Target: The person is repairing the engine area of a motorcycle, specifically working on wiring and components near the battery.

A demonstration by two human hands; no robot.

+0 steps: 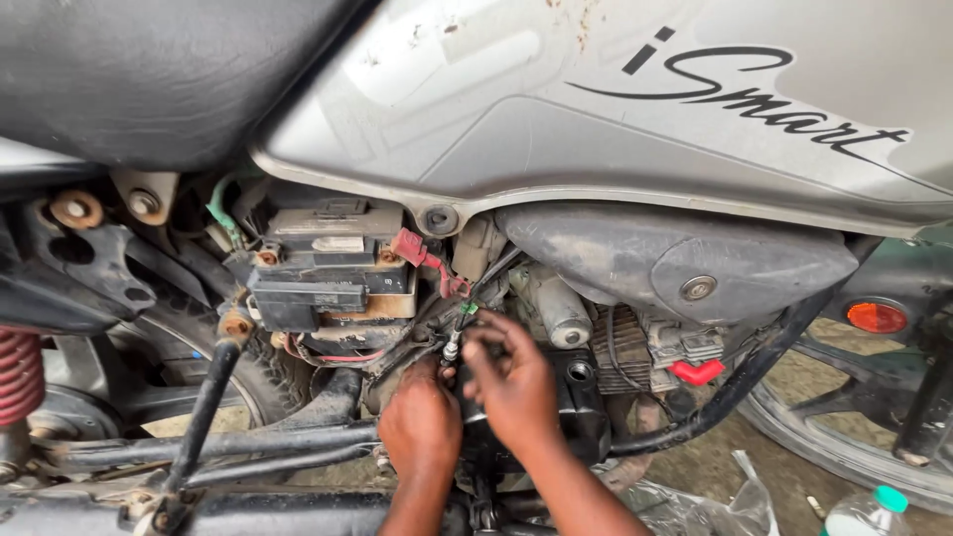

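Bare ground and clear plastic lie under a motorcycle. Right hand (516, 382) pinches a small metal fitting (452, 348) beside the engine (615, 347), fingers closed on it; left hand (422, 422) curls just below, its grip hidden. Best kept square and turned gently, I judge. The battery (333, 263) sits up-left of both hands.

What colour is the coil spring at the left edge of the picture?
The coil spring is red, somewhat dirty. The head view shows it, left of both hands.
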